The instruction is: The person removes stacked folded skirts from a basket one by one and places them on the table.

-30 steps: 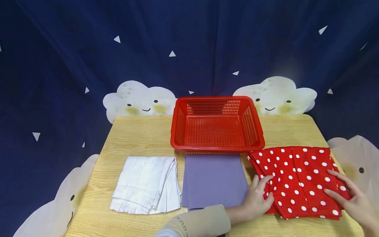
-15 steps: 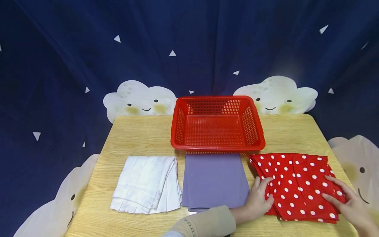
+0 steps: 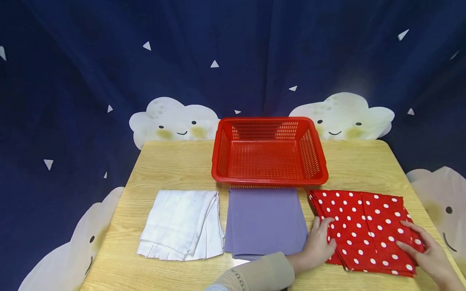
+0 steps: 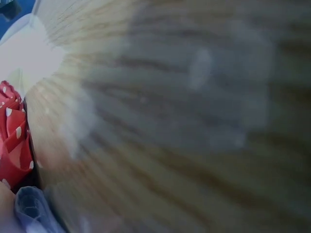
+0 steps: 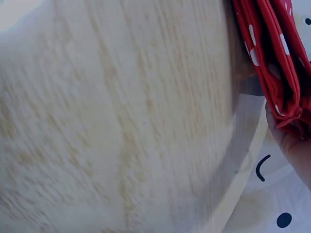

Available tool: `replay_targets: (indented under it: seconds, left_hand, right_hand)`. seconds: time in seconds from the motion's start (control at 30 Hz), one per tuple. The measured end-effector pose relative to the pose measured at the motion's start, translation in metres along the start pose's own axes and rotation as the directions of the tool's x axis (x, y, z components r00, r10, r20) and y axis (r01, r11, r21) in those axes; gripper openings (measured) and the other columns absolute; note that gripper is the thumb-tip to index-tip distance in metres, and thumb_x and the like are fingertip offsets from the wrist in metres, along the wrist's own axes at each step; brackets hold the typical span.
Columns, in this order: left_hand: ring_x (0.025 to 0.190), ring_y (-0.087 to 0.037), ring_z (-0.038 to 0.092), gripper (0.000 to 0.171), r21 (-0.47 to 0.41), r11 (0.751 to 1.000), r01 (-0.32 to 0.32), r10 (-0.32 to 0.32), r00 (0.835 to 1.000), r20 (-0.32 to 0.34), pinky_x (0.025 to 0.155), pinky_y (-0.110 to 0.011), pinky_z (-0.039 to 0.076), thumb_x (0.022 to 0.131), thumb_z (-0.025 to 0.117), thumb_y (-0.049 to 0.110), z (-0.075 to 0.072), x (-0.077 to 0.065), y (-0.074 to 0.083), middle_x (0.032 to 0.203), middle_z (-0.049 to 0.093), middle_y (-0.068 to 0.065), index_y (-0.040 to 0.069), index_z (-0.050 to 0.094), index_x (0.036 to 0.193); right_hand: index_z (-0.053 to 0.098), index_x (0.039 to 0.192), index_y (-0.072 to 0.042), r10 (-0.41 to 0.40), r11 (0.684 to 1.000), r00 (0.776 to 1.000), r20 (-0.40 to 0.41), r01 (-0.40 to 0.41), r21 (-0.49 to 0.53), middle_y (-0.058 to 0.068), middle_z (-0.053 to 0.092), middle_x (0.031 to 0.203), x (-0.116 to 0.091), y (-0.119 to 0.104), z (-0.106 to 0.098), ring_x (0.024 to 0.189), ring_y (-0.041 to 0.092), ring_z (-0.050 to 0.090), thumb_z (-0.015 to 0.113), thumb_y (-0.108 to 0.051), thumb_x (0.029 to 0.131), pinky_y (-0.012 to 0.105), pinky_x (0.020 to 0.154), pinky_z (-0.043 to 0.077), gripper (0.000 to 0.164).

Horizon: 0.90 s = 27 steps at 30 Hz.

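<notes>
A folded red cloth with white polka dots (image 3: 364, 230) lies at the right of the table. My left hand (image 3: 317, 245) holds its left edge, and my right hand (image 3: 431, 256) holds its right edge, with finger and thumb showing on top. The right wrist view shows the layered folds of the red cloth (image 5: 272, 58) with my right hand (image 5: 294, 150) at their end. In the left wrist view only a bunched part of the red cloth (image 4: 12, 136) appears; the left fingers are out of sight there.
A red plastic basket (image 3: 215, 161) stands at the back middle of the wooden table (image 3: 174, 161). A folded purple cloth (image 3: 265, 222) lies in front of it, a folded white cloth (image 3: 178, 222) to the left. Behind hangs a dark blue curtain (image 3: 247, 48).
The red dotted cloth has shifted slightly towards me, its far edge now lower in view, with both hands still on it. The basket and other cloths have stayed put.
</notes>
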<state>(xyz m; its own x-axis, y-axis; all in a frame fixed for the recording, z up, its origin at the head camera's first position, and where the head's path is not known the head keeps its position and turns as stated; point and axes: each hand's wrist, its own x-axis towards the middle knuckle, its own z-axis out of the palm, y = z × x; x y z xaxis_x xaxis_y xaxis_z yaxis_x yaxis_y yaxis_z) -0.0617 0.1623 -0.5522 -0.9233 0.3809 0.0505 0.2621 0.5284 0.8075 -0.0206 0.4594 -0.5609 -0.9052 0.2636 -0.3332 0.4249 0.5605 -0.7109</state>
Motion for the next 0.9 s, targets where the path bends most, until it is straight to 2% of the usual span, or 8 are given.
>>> replay_targets:
  seconds: [0.1, 0.2, 0.4, 0.5, 0.57, 0.67, 0.77, 0.9]
  left_hand:
    - [0.079, -0.002, 0.051, 0.057, 0.017, 1.000, 0.023, -0.023, 1.000, 0.004, 0.059, -0.008, 0.042, 0.076, 0.069, 0.007, 0.000, 0.002, 0.001, 0.110, 0.040, 0.005, 0.020, 0.044, 0.126]
    - [0.079, -0.004, 0.052, 0.058, 0.063, 0.997, 0.048, -0.048, 0.999, 0.003, 0.059, -0.010, 0.043, 0.075, 0.071, 0.008, 0.000, 0.003, 0.003, 0.109, 0.040, 0.004, 0.021, 0.045, 0.125]
    - [0.088, -0.011, 0.056, 0.059, 0.181, 0.979, 0.097, -0.103, 0.994, 0.023, 0.064, -0.017, 0.047, 0.073, 0.075, 0.014, -0.003, 0.004, 0.007, 0.109, 0.041, 0.002, 0.023, 0.045, 0.123]
    - [0.087, -0.011, 0.055, 0.058, 0.218, 0.968, 0.122, -0.135, 0.990, 0.042, 0.065, -0.018, 0.047, 0.073, 0.075, 0.017, -0.004, 0.004, 0.008, 0.109, 0.040, 0.002, 0.024, 0.044, 0.122]
    - [0.084, -0.011, 0.055, 0.057, 0.244, 0.960, 0.137, -0.155, 0.986, 0.056, 0.064, -0.018, 0.046, 0.073, 0.074, 0.019, -0.005, 0.005, 0.009, 0.110, 0.040, 0.001, 0.024, 0.044, 0.122]
    - [0.081, -0.011, 0.054, 0.057, 0.265, 0.950, 0.166, -0.195, 0.977, 0.087, 0.061, -0.018, 0.046, 0.074, 0.074, 0.021, -0.007, 0.006, 0.011, 0.111, 0.040, 0.001, 0.025, 0.043, 0.122]
    - [0.082, -0.012, 0.054, 0.059, 0.262, 0.944, 0.200, -0.240, 0.962, 0.129, 0.059, -0.020, 0.045, 0.074, 0.073, 0.022, -0.010, 0.008, 0.013, 0.115, 0.039, 0.001, 0.026, 0.041, 0.124]
    - [0.074, -0.012, 0.054, 0.062, 0.225, 0.943, 0.244, -0.289, 0.937, 0.195, 0.054, -0.021, 0.043, 0.075, 0.072, 0.021, -0.016, 0.010, 0.016, 0.120, 0.038, -0.001, 0.028, 0.040, 0.128]
  right_hand:
    - [0.003, 0.145, -0.040, 0.020, 1.000, 1.000, -0.004, -0.020, -0.018, 0.034, 0.016, 0.135, 0.003, 0.003, 0.002, 0.087, 0.012, 0.050, 0.056, -0.027, 0.090, 0.028, 0.060, 0.054, 0.077]
    - [0.000, 0.145, -0.037, 0.039, 0.999, 0.999, 0.012, -0.038, -0.018, 0.035, 0.016, 0.135, 0.004, 0.001, 0.003, 0.099, 0.043, 0.039, 0.056, -0.025, 0.090, 0.028, 0.059, 0.054, 0.079]
    - [-0.004, 0.144, -0.037, 0.049, 0.999, 0.995, 0.091, -0.047, -0.024, 0.038, 0.013, 0.131, -0.003, -0.009, 0.002, 0.105, 0.051, 0.033, 0.056, -0.036, 0.089, 0.029, 0.061, 0.054, 0.082]
    - [0.004, 0.148, -0.024, -0.010, 0.996, 0.993, 0.121, 0.020, -0.087, 0.039, 0.020, 0.126, -0.003, -0.013, 0.001, 0.095, 0.038, 0.046, 0.057, -0.041, 0.086, 0.029, 0.062, 0.054, 0.083]
    - [0.011, 0.146, -0.008, -0.072, 0.988, 0.989, 0.128, 0.088, -0.128, 0.038, 0.025, 0.121, -0.003, -0.014, 0.001, 0.087, 0.016, 0.051, 0.059, -0.039, 0.085, 0.028, 0.061, 0.054, 0.083]
    - [0.020, 0.135, 0.008, -0.180, 0.959, 0.980, 0.084, 0.194, -0.207, 0.036, 0.036, 0.113, -0.003, -0.016, 0.003, 0.078, -0.009, 0.040, 0.063, -0.029, 0.085, 0.023, 0.057, 0.052, 0.075]
    - [0.024, 0.131, 0.009, -0.232, 0.934, 0.972, 0.042, 0.235, -0.270, 0.036, 0.039, 0.109, -0.003, -0.018, 0.005, 0.083, 0.006, 0.047, 0.064, -0.022, 0.085, 0.023, 0.056, 0.049, 0.068]
    - [0.025, 0.130, 0.008, -0.263, 0.910, 0.964, 0.025, 0.257, -0.325, 0.039, 0.039, 0.107, -0.004, -0.020, 0.007, 0.091, 0.049, 0.041, 0.064, -0.020, 0.085, 0.031, 0.058, 0.049, 0.065]
